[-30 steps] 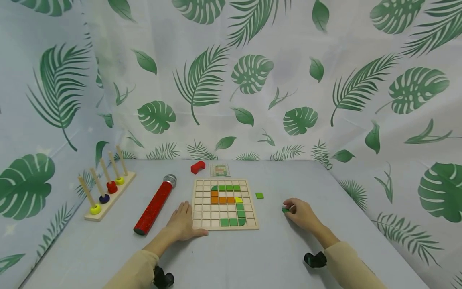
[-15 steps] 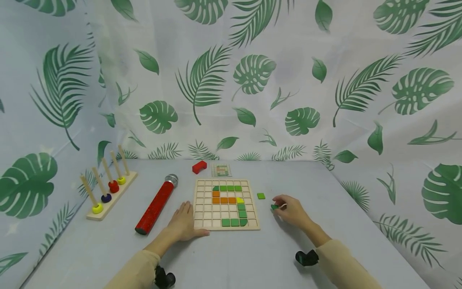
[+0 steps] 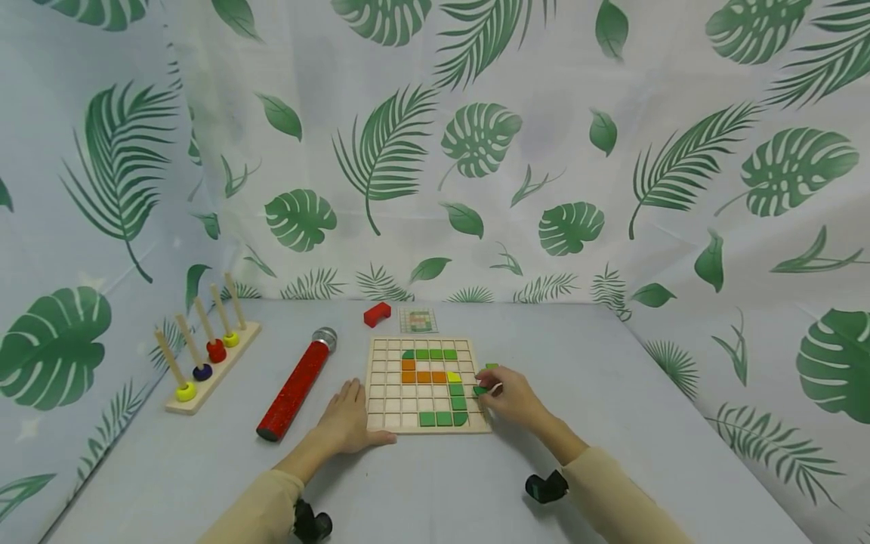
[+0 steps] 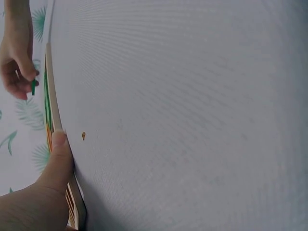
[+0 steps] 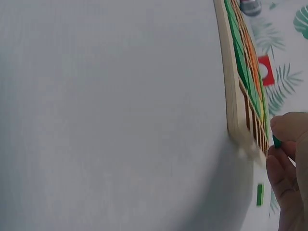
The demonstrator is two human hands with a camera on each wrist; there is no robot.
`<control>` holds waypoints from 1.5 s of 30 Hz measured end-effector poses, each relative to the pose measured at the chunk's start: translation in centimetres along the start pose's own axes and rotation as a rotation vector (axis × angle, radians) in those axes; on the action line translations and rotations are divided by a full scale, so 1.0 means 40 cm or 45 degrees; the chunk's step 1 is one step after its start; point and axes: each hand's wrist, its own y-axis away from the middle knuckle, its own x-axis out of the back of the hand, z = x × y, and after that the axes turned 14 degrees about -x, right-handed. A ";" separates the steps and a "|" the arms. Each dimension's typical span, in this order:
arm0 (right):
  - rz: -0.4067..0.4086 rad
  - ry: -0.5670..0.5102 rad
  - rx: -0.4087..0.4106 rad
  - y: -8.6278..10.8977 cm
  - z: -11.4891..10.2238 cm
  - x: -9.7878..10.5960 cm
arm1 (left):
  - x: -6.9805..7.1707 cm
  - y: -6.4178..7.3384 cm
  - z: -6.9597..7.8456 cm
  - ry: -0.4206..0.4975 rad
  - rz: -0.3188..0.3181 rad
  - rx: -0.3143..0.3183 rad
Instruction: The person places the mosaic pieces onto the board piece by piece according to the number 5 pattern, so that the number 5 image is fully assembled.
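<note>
A wooden grid board (image 3: 392, 412) lies mid-table, holding green, orange and yellow tiles set in an S-like line. My left hand (image 3: 345, 425) rests at its left front corner, fingers extended along the left side; in the left wrist view the thumb (image 4: 58, 156) presses the front edge. Between thumb and fingers, my right hand (image 3: 513, 397) pinches a small green tile (image 3: 479, 391) at the board's right edge, mostly covered by the fingertips in the right wrist view. A second green tile (image 3: 492, 366) lies on the table just behind that hand, partly hidden.
Left of the board lies a red microphone (image 3: 295, 393) with a silver head. Farther left stands a wooden peg rack (image 3: 224, 351) with coloured beads. Behind the board are a red block (image 3: 377, 314) and a small pattern card (image 3: 418, 320). A leaf-print cloth (image 3: 408, 249) closes off the back.
My right hand has moved left with the green tile, from the open table on the right to the board's right edge. The left hand stays in place.
</note>
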 end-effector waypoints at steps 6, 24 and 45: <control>-0.040 -0.006 0.066 -0.010 -0.053 -0.048 | -0.001 -0.004 -0.004 -0.006 0.000 0.000; -0.188 0.081 0.197 -0.019 -0.177 -0.174 | 0.002 -0.010 -0.003 -0.030 -0.020 -0.007; -0.201 0.146 0.145 -0.014 -0.195 -0.196 | 0.003 -0.004 -0.005 -0.047 -0.025 0.006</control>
